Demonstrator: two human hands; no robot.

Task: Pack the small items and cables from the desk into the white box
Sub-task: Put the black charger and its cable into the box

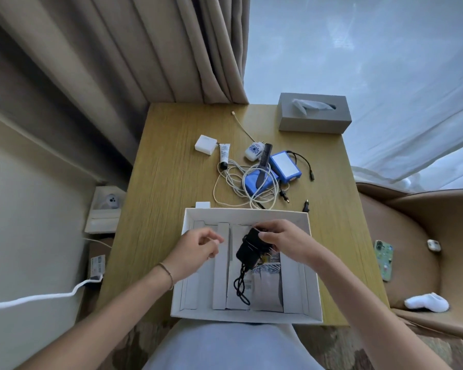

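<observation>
The white box (315, 265) lies open at the desk's near edge, with card dividers and paper packets inside. Over its middle my right hand (284, 243) grips a black adapter (247, 248) whose black cord (241, 285) dangles into the box. My left hand (198, 247) hovers just left of it, fingers loosely curled and holding nothing. Behind the box lie a white cable tangle (233, 182), two blue battery packs (285, 166), a black comb (263, 158), a white tube (224, 154), a white charger block (205, 145) and a small white plug (253, 152).
A grey tissue box (314, 113) stands at the desk's far right corner. Loose black connectors (306, 205) lie right of the cables. On the brown chair to the right rest a phone (384, 259), an earbud case (433, 245) and a white sock (426, 302). Curtains hang behind.
</observation>
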